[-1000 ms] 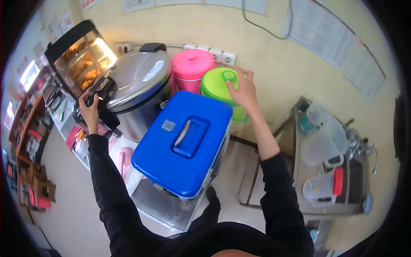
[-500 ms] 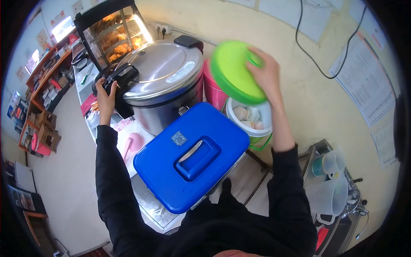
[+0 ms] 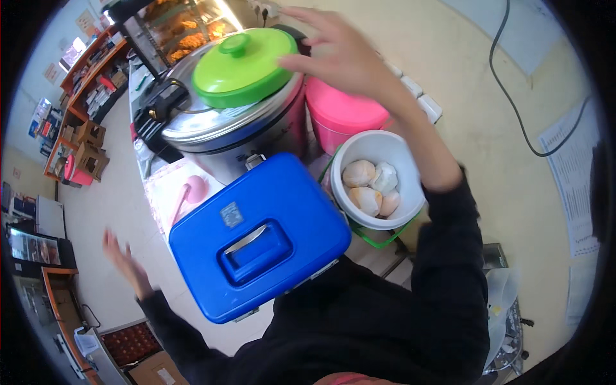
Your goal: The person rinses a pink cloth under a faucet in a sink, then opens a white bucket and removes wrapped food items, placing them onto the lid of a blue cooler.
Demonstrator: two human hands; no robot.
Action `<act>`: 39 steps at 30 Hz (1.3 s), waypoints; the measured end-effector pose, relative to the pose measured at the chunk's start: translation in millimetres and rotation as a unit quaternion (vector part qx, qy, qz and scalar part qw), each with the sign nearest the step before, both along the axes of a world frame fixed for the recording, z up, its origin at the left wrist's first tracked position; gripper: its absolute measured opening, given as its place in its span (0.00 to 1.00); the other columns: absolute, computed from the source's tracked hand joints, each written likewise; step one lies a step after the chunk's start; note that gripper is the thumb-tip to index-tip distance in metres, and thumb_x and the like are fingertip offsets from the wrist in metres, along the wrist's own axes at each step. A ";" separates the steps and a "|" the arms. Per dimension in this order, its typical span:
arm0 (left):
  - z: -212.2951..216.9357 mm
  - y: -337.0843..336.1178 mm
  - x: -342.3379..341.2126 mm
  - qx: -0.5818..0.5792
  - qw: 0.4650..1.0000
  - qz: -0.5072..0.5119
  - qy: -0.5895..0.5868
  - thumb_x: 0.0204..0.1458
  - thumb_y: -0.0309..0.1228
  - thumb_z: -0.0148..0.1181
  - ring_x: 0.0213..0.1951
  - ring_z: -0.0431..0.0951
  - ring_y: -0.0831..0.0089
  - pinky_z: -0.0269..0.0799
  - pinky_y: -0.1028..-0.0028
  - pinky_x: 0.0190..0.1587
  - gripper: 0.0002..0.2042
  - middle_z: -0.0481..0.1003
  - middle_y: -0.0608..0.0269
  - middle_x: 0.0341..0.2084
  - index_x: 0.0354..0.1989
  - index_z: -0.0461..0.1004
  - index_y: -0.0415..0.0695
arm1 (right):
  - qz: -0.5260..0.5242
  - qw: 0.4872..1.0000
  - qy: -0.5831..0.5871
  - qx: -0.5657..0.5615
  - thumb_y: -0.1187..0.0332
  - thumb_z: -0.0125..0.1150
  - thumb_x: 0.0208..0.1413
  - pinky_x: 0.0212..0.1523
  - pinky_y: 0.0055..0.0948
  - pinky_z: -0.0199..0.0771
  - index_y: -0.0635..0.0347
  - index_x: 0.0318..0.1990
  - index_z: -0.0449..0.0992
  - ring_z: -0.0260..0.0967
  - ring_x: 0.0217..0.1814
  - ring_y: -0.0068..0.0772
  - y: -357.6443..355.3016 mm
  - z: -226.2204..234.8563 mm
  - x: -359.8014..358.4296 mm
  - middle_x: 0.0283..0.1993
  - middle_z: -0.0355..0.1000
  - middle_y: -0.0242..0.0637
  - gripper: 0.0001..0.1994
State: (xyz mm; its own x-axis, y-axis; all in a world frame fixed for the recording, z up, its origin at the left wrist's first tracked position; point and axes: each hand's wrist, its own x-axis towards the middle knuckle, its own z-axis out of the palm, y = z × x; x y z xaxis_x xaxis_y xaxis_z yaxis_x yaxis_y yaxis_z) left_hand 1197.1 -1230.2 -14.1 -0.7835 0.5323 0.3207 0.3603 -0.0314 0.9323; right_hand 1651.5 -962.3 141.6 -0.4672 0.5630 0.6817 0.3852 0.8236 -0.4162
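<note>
A green round lid lies on top of the large steel cooker. My right hand hovers over its right edge with fingers spread, touching or just off it. Below, a white bucket with a green frame stands uncovered and holds several pale wrapped buns. My left hand hangs out to the left over the floor, fingers apart and holding nothing. A blue cooler box with a handle sits right in front of me.
A pink lidded bucket stands behind the white one, against the yellow wall. A pink ladle lies on the counter beside the cooker. A glass display case with fried food stands at the back, shop shelves far left.
My right hand lifted the green lid off the white bucket and moved it left onto the cooker. My left hand left the cooker's handle and dropped down to the left.
</note>
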 end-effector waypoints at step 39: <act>-223.2 -206.3 287.1 -0.441 0.851 0.107 -0.265 0.49 0.37 0.54 0.50 0.63 0.65 0.58 0.61 0.52 0.20 0.66 0.55 0.48 0.49 0.65 0.40 | -0.317 0.681 -0.296 -0.590 0.60 0.61 0.48 0.41 0.38 0.73 0.57 0.41 0.76 0.73 0.37 0.47 -220.9 -251.1 278.8 0.39 0.75 0.46 0.15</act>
